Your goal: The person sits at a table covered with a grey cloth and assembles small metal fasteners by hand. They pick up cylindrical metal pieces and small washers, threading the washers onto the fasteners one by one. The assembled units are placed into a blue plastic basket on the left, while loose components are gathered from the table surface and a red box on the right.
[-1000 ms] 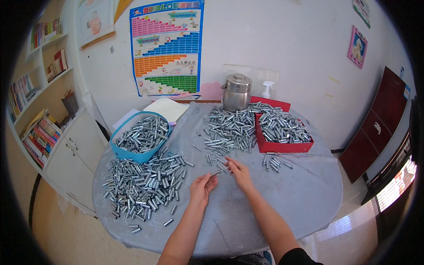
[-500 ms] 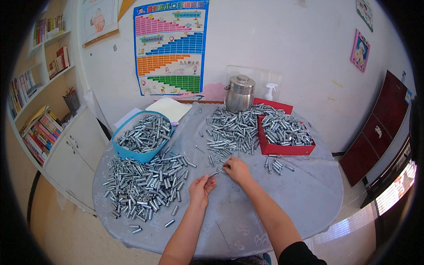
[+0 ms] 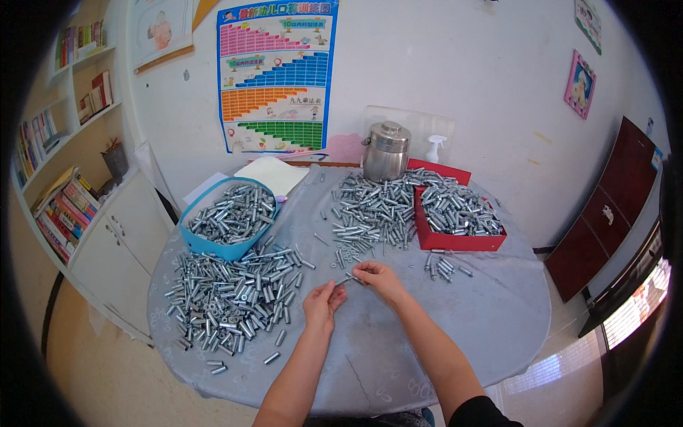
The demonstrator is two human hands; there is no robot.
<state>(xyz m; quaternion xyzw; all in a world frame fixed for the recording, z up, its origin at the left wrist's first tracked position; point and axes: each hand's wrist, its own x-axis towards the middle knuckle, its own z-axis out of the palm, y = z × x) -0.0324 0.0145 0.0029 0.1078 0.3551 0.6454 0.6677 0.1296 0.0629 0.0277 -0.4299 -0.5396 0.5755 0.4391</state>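
Between thumb and fingers, my left hand (image 3: 322, 304) pinches a thin metal bolt (image 3: 343, 281) that points up and to the right. My right hand (image 3: 380, 281) has its fingertips closed at the bolt's far end; any small part in them is too small to make out. Just beyond lie small nuts and washers (image 3: 348, 254). A heap of loose bolts and sleeves (image 3: 366, 213) spreads behind them. Left of my hands is a larger pile of metal sleeves and washers (image 3: 235, 299).
A blue basket (image 3: 220, 250) full of metal parts stands behind the left pile. At right is a filled red box (image 3: 462, 243), with several loose anchors (image 3: 445, 267) before it. A steel canister (image 3: 386, 153) and a white spray bottle (image 3: 435, 148) stand at the back.
My right hand has moved slightly left, bringing its fingertips to the end of the bolt. My left hand has kept its hold, almost still.
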